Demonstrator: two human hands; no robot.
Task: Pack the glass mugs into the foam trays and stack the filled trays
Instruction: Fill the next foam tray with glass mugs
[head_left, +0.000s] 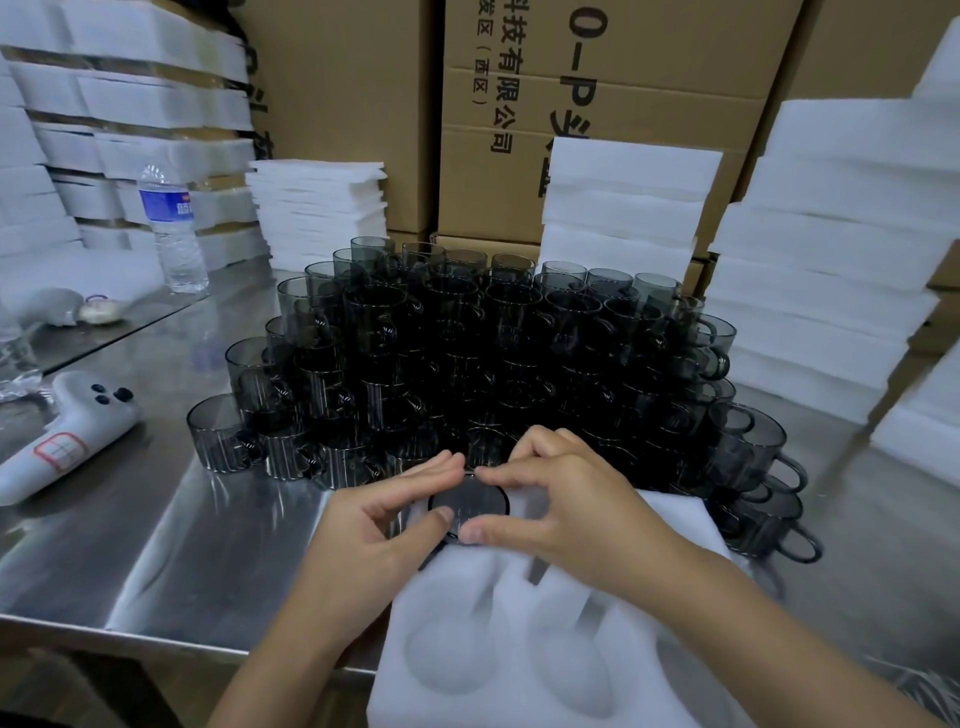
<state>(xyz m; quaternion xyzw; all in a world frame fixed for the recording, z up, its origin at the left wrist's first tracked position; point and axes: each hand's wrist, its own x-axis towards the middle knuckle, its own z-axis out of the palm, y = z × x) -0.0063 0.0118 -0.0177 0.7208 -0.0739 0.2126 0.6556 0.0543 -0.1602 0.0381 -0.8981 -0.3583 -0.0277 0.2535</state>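
Both hands meet on one dark glass mug (470, 509), rim up. Left hand (384, 525) pinches the rim from its side: thumb on the near edge, fingers on the far edge. Right hand (561, 509) does the same from the other side, thumb near, fingers curled over the far rim. The mug sits at a far cavity of the white foam tray (519, 649); whether it is fully seated, cannot tell. Two empty mug-shaped cavities lie just nearer than the hands, between the wrists. The tray overhangs the near edge of the steel table (182, 561).

Just beyond the fingertips: a big pile of smoked glass mugs (467, 353), stacked several layers high, some touching the tray's far-right side.

Left of the left hand, well apart: white handheld device (62, 436); farther back, water bottle (174, 228). Beyond and right of the right hand: stacks of foam sheets (821, 291). Behind everything, cardboard boxes (597, 78).
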